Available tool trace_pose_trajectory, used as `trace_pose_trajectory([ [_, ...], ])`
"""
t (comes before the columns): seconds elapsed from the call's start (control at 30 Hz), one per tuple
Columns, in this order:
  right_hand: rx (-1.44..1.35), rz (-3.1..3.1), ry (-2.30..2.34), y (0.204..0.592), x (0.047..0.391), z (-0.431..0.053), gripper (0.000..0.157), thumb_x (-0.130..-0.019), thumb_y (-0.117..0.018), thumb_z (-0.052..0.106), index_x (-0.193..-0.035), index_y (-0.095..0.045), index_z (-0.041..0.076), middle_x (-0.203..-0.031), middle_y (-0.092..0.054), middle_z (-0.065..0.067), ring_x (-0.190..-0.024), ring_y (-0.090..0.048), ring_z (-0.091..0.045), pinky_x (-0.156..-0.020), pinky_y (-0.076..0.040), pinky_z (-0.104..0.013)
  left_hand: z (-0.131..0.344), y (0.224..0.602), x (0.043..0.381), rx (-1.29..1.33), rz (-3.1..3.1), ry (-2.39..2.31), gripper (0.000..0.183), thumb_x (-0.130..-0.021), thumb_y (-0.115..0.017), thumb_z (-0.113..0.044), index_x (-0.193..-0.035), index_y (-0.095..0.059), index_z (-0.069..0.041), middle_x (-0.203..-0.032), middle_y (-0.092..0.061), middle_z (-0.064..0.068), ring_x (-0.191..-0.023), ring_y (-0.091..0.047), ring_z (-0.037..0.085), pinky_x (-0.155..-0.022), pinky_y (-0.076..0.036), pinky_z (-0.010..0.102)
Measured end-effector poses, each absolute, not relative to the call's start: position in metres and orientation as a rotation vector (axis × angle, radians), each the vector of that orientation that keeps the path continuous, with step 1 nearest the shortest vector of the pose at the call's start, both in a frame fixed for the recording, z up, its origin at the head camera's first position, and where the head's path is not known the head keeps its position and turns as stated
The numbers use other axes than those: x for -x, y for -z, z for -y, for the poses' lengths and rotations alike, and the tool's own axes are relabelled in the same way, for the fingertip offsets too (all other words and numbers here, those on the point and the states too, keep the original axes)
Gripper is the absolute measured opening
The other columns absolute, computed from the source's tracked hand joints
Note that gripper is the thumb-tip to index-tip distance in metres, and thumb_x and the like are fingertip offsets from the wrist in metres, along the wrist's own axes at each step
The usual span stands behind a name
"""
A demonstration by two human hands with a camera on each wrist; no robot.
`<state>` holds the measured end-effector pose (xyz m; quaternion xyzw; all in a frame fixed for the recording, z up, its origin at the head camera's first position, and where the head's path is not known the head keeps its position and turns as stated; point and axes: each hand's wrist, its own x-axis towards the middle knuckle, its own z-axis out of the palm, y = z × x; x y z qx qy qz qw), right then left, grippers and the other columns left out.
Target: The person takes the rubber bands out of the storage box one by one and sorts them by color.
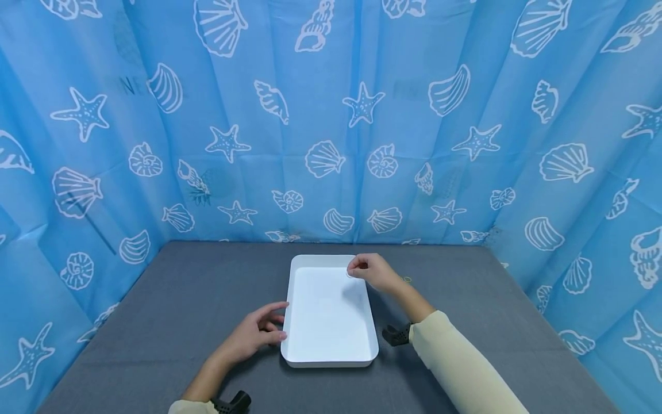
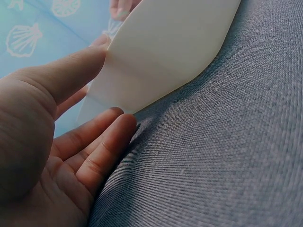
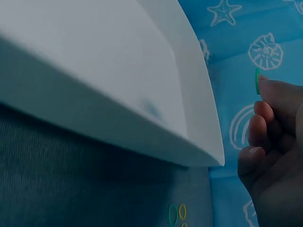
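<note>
A white rectangular tray lies on the grey cloth between the hands, with nothing visible inside. My left hand rests against its left side, thumb and index fingertips touching the rim. In the left wrist view the other fingers of the left hand bend loosely by the outer wall. Above the tray's far right corner, my right hand pinches a thin green ring between thumb and index finger. The right wrist view shows the remaining fingers of the right hand curled.
On the cloth right of the tray lie a green ring and a yellow ring, with part of another at the frame edge. A blue curtain with white shells and starfish surrounds the grey-covered table.
</note>
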<state>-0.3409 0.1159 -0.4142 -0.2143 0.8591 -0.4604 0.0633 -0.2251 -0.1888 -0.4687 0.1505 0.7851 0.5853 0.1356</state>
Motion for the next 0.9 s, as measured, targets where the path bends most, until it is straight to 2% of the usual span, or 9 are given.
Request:
trace_pose_trajectory([
  [0.2, 0.535, -2.685, 1.459, 0.419, 0.340, -0.136, 0.007, -0.083, -0.057, 0.014, -0.082, -0.061, 0.009, -0.076, -0.056, -0.005, -0.068, -0.049, -0.022, -0.059, -0.042, -0.031, 0.190, 0.481, 0.230, -0.429, -2.308, -1.676, 0.061, -0.077, -0.065, -0.022, -0.131, -0.037, -0.018, -0.110, -0.050, 0.013, -0.082, -0.055, 0.023, -0.062, -0.046, 0.033],
  [0.4, 0.549, -2.813, 1.480, 0.430, 0.335, -0.155, 0.007, -0.083, -0.058, 0.015, -0.084, -0.060, 0.009, -0.076, -0.055, -0.004, -0.064, -0.048, -0.019, -0.054, -0.041, -0.032, 0.189, 0.469, 0.225, -0.429, -2.267, -1.698, 0.062, -0.077, -0.065, -0.017, -0.131, -0.036, -0.013, -0.111, -0.049, 0.017, -0.082, -0.055, 0.026, -0.063, -0.046, 0.035],
  [0.67, 0.586, -2.944, 1.489, 0.446, 0.331, -0.184, 0.004, -0.082, -0.059, 0.013, -0.082, -0.060, 0.009, -0.077, -0.055, -0.001, -0.066, -0.048, -0.016, -0.057, -0.041, -0.029, 0.186, 0.455, 0.218, -0.437, -2.278, -1.686, 0.061, -0.078, -0.064, -0.017, -0.131, -0.036, -0.009, -0.111, -0.049, 0.019, -0.083, -0.054, 0.027, -0.064, -0.046, 0.036],
  [0.9, 0.564, -3.067, 1.475, 0.452, 0.327, -0.201, 0.004, -0.081, -0.060, 0.010, -0.082, -0.060, 0.006, -0.074, -0.054, -0.002, -0.063, -0.046, -0.016, -0.054, -0.039, -0.027, 0.190, 0.477, 0.228, -0.432, -2.299, -1.693, 0.059, -0.077, -0.065, -0.020, -0.130, -0.038, -0.018, -0.109, -0.050, 0.014, -0.082, -0.055, 0.025, -0.063, -0.047, 0.033],
])
